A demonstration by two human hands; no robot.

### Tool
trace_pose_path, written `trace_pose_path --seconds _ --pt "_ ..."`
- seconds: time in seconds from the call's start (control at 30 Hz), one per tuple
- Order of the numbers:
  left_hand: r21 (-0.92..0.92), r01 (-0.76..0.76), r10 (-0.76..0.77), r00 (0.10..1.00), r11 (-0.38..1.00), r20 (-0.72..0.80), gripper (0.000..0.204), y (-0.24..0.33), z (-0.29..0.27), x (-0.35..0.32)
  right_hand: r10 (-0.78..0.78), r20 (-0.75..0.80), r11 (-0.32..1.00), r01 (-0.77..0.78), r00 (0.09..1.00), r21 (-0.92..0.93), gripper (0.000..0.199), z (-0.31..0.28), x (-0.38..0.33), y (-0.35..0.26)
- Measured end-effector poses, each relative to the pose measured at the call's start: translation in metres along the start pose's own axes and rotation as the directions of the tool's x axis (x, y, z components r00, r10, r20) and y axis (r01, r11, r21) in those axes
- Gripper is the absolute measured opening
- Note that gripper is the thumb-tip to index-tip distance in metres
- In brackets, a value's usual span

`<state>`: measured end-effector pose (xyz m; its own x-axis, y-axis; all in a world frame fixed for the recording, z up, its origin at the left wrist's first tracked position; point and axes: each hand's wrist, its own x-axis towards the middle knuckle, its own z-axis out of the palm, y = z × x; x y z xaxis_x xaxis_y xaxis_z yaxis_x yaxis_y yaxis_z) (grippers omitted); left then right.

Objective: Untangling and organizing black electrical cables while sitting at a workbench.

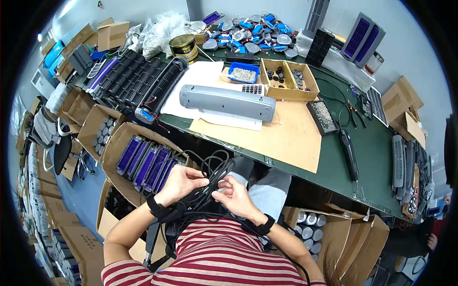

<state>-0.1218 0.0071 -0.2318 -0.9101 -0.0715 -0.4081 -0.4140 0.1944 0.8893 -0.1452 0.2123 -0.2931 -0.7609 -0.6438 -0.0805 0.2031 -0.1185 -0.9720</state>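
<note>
Gripping black cable bundle (213,177), left hand (180,183), right hand (235,194) (over lap)

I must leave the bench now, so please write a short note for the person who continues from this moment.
Left hand: closed around a bundle of thin black cables, held over the lap.
Right hand: fingers pinch the same bundle from the other side.
Long grey plastic housing lies untouched on the green table, on white paper.
Black electric screwdriver lies to the right.
Done: cables gathered in loops.
Left: bundle not yet tidy; loops stand loose above the hands.
</note>
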Motion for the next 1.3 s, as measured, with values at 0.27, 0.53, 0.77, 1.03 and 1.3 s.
trace_pose_path --seconds 0.27,0.53,0.77,1.03,1.3 --pt "0.020 -0.163 0.161 0.926 0.986 -0.340 0.014 0.005 0.008 -0.021 0.072 -0.102 0.996 -0.077 0.992 -0.046 0.041 -0.005 0.000 -0.001" --pt "0.018 -0.331 0.328 0.924 0.943 -0.194 0.046 0.000 0.006 -0.019 0.038 -0.084 0.999 -0.035 0.996 0.031 0.043 -0.013 -0.001 -0.006" --pt "0.002 0.007 -0.007 0.930 1.000 0.367 0.070 0.001 0.002 -0.020 0.143 -0.003 0.969 -0.139 0.990 0.206 0.032 -0.080 -0.013 -0.036" --pt "-0.279 0.157 -0.008 0.883 0.947 0.470 0.018 0.015 -0.040 -0.016 0.087 -0.232 0.996 -0.077 0.969 0.051 0.008 -0.165 -0.059 -0.081" --pt "-0.531 -0.079 0.250 0.933 0.844 0.258 0.029 0.045 -0.067 0.001 -0.075 -0.453 0.927 0.230 0.888 0.297 0.013 -0.209 -0.113 -0.118"
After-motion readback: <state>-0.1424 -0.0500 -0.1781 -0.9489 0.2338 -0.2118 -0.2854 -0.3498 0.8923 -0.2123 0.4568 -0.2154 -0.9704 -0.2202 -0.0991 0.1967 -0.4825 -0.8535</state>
